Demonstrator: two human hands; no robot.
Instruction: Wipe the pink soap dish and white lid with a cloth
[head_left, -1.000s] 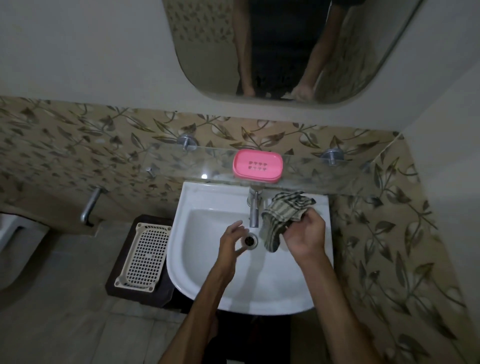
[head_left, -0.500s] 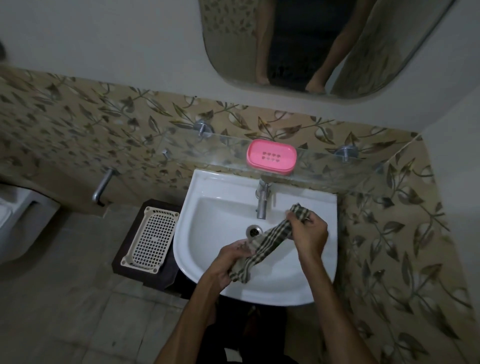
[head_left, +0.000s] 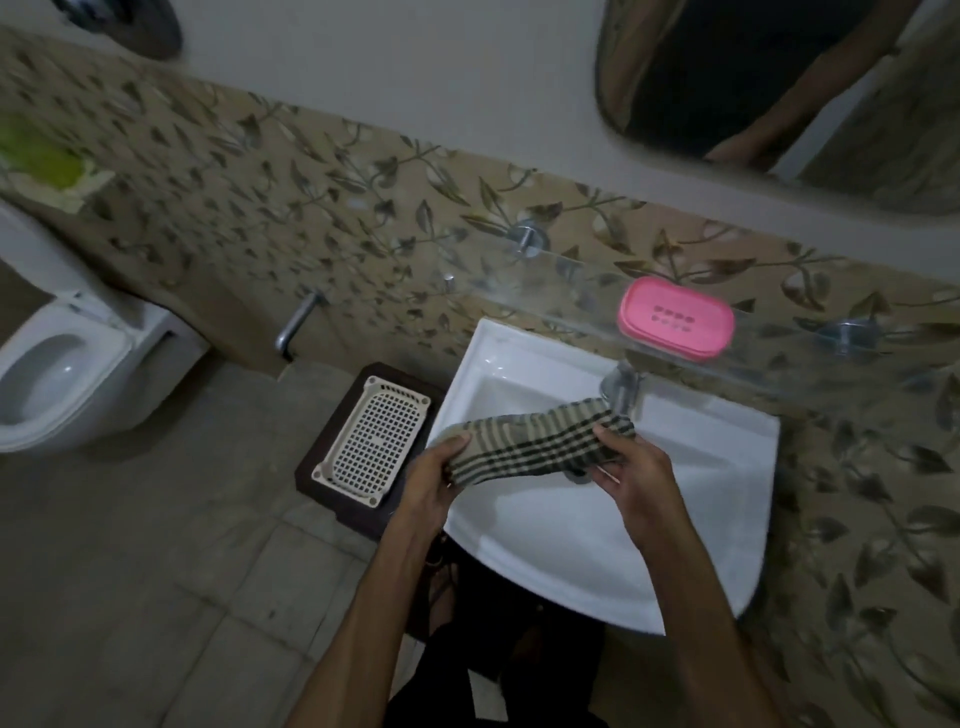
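Note:
A checked green-and-beige cloth (head_left: 530, 439) is stretched between both hands above the white sink (head_left: 571, 545). My left hand (head_left: 434, 478) grips its left end and my right hand (head_left: 631, 467) grips its right end near the tap (head_left: 621, 387). The pink soap dish (head_left: 675, 317) sits on the glass shelf (head_left: 779, 369) above the sink, well beyond both hands. A white perforated lid or tray (head_left: 371, 441) lies on a dark stand left of the sink.
A toilet (head_left: 57, 374) stands at the far left. A wall tap (head_left: 298, 322) sticks out of the leaf-patterned tiles. A mirror (head_left: 779, 88) hangs at the upper right. Grey floor tiles spread to the lower left.
My left hand took hold of the cloth's loose end and both hands pulled it out flat. My view has swung left, bringing the toilet into sight.

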